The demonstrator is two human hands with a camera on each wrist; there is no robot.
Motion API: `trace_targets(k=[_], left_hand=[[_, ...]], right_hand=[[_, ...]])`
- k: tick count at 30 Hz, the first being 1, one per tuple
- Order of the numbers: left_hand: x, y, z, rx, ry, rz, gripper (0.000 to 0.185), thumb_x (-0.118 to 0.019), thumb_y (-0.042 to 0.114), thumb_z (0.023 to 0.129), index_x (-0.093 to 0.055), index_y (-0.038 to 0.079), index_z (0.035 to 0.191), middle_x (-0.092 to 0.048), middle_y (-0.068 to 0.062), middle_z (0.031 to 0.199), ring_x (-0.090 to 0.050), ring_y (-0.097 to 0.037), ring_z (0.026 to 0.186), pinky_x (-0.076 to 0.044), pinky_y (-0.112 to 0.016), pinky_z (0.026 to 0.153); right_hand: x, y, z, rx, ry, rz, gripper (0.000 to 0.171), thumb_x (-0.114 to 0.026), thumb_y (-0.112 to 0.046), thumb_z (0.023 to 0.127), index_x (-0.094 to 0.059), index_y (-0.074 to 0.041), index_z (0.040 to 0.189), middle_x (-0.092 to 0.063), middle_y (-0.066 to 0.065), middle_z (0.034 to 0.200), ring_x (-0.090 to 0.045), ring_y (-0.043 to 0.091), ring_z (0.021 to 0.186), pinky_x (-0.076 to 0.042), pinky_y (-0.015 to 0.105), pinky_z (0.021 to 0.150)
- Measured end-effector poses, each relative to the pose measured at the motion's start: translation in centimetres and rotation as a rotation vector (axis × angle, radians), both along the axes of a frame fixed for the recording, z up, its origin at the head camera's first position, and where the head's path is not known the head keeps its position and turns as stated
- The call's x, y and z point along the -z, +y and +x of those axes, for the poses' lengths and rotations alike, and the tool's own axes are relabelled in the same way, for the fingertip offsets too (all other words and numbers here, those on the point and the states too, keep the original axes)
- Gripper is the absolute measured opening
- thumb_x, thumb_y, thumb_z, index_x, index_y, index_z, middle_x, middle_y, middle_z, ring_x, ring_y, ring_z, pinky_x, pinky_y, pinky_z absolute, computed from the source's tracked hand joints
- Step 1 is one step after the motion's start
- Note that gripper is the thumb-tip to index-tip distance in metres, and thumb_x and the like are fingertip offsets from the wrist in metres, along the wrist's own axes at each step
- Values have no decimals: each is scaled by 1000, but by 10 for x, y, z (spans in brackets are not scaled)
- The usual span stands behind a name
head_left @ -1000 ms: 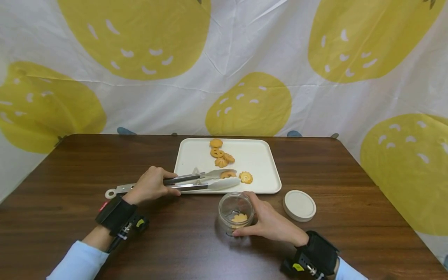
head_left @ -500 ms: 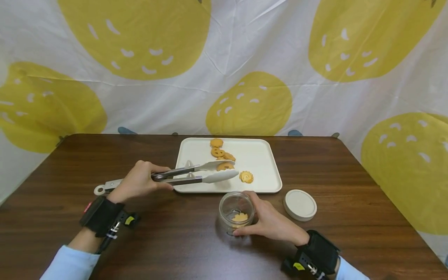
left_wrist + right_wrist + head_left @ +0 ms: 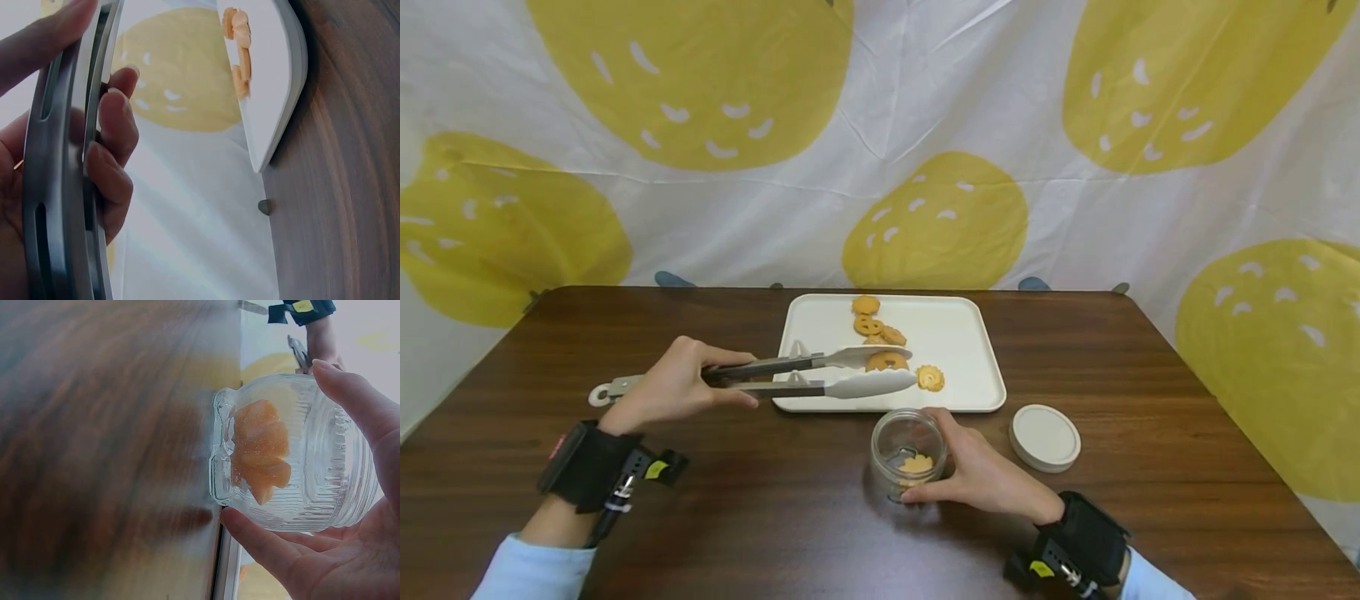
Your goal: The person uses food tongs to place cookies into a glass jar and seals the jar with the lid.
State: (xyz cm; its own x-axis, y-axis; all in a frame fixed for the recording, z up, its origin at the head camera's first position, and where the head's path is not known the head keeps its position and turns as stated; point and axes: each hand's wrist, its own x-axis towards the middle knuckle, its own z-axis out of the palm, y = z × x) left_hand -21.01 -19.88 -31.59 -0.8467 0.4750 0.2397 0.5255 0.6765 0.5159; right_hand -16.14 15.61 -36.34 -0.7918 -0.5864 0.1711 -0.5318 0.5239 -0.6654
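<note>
My left hand [image 3: 673, 379] grips a pair of metal kitchen tongs [image 3: 767, 367] by the middle of their arms. Between the pale tips, over the tray, sits a brown cookie [image 3: 887, 361], partly hidden by them. In the left wrist view, curled fingers [image 3: 112, 181] wrap the tong arms. My right hand [image 3: 981, 471] holds a clear glass jar [image 3: 889, 479] upright on the table, thumb and fingers around its side. Inside the jar lies a flower-shaped cookie [image 3: 262, 453], also seen through the glass in the right wrist view.
A white tray [image 3: 958, 333] lies at the back of the brown table [image 3: 775, 517]. On it are a pretzel-shaped cookie [image 3: 868, 325], several others close by, and a round swirled cookie [image 3: 930, 377] apart to the right. A white lid [image 3: 1045, 437] rests right of the jar.
My left hand has moved left and slightly back, while the tong tips shifted up in the head view with the cookie between them. The right hand and jar stay in place.
</note>
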Motion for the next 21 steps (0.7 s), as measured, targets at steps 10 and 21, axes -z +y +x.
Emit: trace_targets(k=[10,21], left_hand=[[-5,-2,6,40,-26,4,54,-74,39,66,-66,5,107,-54,7,62,-22,-3,45,-24,-20,44],[-6,-1,10,158,-42,70,46,-74,35,68,-67,6,103,-64,4,79,-39,-5,52,-32,-21,47]], right_hand=[[0,0,0,9,5,12,77,-74,-45,66,-36,-14,125,-58,1,108,-55,14,98,-43,31,79],[1,0,1,18,14,29,80,-74,-44,66,-34,-12,128,-57,6,113,-53,17,102,-42,32,79]])
